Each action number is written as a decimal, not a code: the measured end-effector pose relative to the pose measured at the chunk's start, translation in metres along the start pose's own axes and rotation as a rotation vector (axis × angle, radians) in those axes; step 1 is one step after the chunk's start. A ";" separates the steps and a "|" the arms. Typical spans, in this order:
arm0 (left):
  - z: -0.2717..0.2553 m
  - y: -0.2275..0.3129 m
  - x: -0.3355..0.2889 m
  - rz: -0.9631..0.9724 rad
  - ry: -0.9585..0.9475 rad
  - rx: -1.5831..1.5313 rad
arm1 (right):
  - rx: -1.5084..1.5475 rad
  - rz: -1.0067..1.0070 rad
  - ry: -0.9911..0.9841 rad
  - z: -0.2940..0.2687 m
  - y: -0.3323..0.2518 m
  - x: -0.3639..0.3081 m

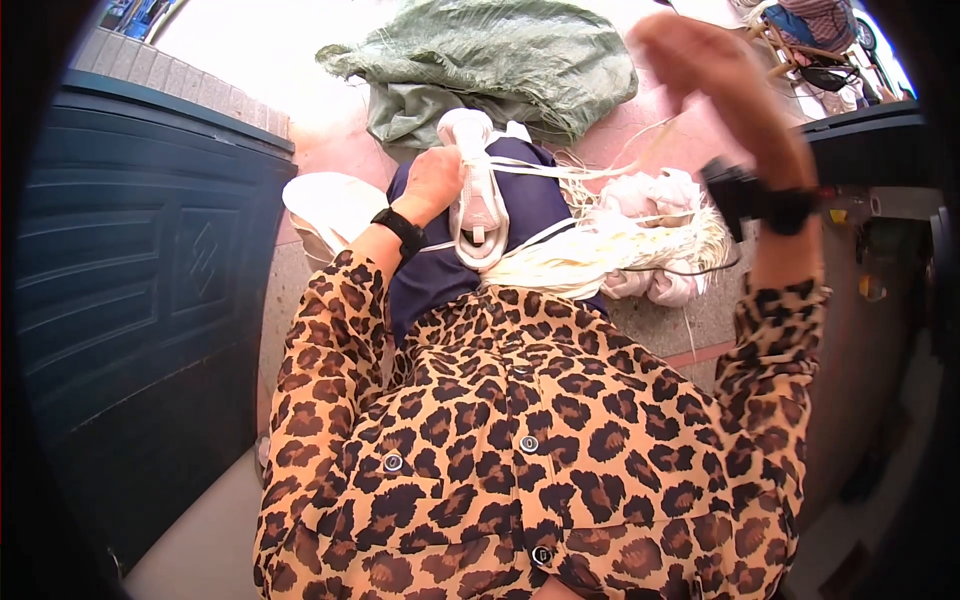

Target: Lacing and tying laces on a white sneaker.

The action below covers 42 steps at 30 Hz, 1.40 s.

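Note:
A white lace-up shoe (480, 215) lies along my lap on dark navy cloth (530, 190), its heel end toward me. My left hand (435, 180) is closed on the shoe's left side. Up at the right, well away from the shoe, my right hand (705, 65) is raised and smeared by motion, so its fingers do not show clearly. White laces (540, 168) stretch from the shoe toward the right. A thick bundle of cream-white laces (560, 262) hangs across my right thigh.
Another pale shoe (325, 210) is by my left knee. Several pinkish-white bundled things (650, 200) sit at my right. A green woven sack (490, 60) lies ahead. Dark blue door panels (140, 250) stand at the left; a chair-like frame (790, 50) stands far right.

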<state>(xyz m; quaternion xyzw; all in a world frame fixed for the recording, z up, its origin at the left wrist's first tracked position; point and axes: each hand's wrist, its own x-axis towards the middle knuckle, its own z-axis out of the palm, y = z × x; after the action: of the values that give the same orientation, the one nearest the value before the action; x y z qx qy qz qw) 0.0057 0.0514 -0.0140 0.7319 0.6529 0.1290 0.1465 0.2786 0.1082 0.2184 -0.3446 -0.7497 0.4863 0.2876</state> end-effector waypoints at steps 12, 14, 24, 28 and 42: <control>-0.002 -0.025 0.012 0.061 0.145 -0.188 | -0.316 0.008 -0.087 0.181 0.198 0.005; -0.008 -0.024 0.009 -0.210 -0.029 -0.487 | -0.323 -0.100 -0.010 0.184 0.205 0.003; 0.006 -0.007 0.001 -0.525 -0.053 -0.755 | -0.390 0.134 -0.285 0.175 0.183 -0.001; 0.010 -0.018 0.008 -0.555 -0.128 -0.933 | -0.429 0.015 -0.276 0.191 0.171 -0.002; 0.008 -0.004 -0.008 -0.482 -0.042 -0.833 | -0.209 0.111 -0.284 0.201 0.177 -0.008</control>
<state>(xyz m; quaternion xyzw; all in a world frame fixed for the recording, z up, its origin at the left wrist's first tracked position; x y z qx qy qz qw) 0.0043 0.0431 -0.0226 0.4413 0.6936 0.3271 0.4661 0.1713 0.0464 -0.0194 -0.3413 -0.8091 0.4646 0.1141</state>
